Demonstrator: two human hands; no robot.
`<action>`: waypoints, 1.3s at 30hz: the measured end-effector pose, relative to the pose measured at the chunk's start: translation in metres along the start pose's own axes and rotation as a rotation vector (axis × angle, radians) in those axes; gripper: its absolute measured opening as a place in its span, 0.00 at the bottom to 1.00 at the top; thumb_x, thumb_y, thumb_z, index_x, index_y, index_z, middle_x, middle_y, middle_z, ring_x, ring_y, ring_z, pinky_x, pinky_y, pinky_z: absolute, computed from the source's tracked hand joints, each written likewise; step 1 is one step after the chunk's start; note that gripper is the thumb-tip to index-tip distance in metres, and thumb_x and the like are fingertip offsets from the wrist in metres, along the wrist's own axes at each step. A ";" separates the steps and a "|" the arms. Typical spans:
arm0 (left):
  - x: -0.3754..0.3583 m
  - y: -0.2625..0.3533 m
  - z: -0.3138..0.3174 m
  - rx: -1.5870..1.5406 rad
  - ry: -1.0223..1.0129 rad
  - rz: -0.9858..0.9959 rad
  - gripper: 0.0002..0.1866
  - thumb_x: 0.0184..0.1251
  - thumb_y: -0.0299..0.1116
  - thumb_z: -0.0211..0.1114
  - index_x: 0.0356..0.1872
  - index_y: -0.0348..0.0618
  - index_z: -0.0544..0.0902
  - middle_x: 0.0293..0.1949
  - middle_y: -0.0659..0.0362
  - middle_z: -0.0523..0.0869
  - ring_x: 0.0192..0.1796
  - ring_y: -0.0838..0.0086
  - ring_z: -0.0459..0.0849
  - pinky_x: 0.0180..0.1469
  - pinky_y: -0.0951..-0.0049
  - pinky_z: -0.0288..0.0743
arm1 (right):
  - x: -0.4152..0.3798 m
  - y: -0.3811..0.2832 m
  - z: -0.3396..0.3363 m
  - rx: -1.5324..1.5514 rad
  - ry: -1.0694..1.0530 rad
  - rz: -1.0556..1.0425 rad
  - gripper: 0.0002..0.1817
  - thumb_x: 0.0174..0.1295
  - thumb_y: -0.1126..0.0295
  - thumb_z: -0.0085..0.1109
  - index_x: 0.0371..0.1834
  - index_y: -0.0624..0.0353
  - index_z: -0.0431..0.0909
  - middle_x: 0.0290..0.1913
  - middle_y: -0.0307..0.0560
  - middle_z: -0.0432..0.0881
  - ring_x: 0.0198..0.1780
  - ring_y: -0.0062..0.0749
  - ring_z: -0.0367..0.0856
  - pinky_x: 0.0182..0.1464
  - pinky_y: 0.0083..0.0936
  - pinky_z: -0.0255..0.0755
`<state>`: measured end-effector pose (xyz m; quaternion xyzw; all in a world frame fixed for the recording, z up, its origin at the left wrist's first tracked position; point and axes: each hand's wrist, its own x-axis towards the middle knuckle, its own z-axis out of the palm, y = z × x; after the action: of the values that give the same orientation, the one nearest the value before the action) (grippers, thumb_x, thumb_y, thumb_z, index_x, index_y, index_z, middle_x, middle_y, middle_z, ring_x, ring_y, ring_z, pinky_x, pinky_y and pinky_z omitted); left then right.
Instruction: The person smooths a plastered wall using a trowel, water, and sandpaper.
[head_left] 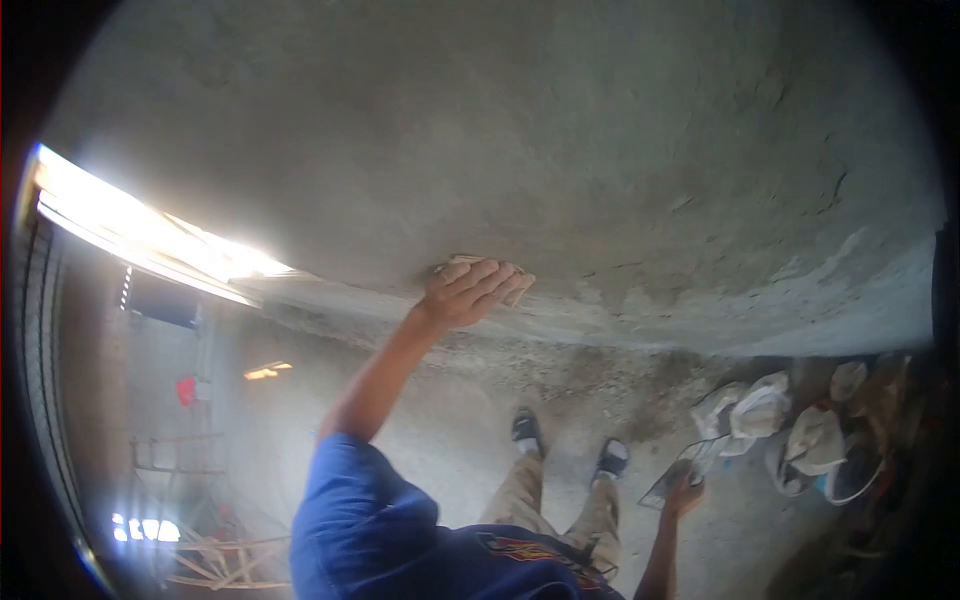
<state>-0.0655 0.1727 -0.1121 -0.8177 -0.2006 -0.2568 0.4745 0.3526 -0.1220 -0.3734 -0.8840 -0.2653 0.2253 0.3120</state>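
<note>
My left hand (468,291) is pressed against the grey plastered wall (520,130), its fingers bent over a flat tan pad (520,288) near the wall's lower part. What the pad is made of cannot be made out. Low on the right, beside my leg, my right hand (684,496) grips a flat rectangular trowel (664,484), held away from the wall.
Rubble and dust (580,372) lie along the wall's foot, just ahead of my sandalled feet. White sacks (762,404) and a bucket (862,488) stand at the right. A bright opening (150,225) is at the left, with wooden framing (228,560) at lower left.
</note>
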 end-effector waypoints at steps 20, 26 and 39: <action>0.050 -0.077 -0.052 -0.241 -0.501 0.571 0.27 0.65 0.27 0.55 0.67 0.46 0.69 0.69 0.57 0.69 0.73 0.66 0.62 0.77 0.60 0.48 | -0.102 0.011 0.078 0.145 0.152 0.204 0.30 0.62 0.48 0.61 0.41 0.73 0.82 0.33 0.62 0.85 0.34 0.48 0.83 0.38 0.40 0.72; 0.158 -0.140 -0.094 0.020 -0.349 0.434 0.25 0.62 0.26 0.60 0.63 0.44 0.73 0.62 0.52 0.76 0.67 0.62 0.72 0.69 0.58 0.64 | -0.139 0.011 0.101 0.250 0.272 0.351 0.29 0.62 0.49 0.62 0.39 0.73 0.82 0.33 0.59 0.85 0.34 0.46 0.83 0.37 0.39 0.73; 0.247 -0.160 -0.103 0.095 -0.079 0.426 0.25 0.60 0.27 0.57 0.61 0.43 0.75 0.62 0.54 0.77 0.64 0.61 0.76 0.63 0.65 0.71 | -0.168 -0.003 0.087 0.400 0.340 0.431 0.27 0.62 0.52 0.63 0.40 0.74 0.81 0.36 0.59 0.85 0.35 0.44 0.83 0.39 0.37 0.74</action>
<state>0.0140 0.1782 0.1893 -0.8278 -0.0539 -0.1088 0.5478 0.1751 -0.1846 -0.3936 -0.8660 0.0331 0.1829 0.4642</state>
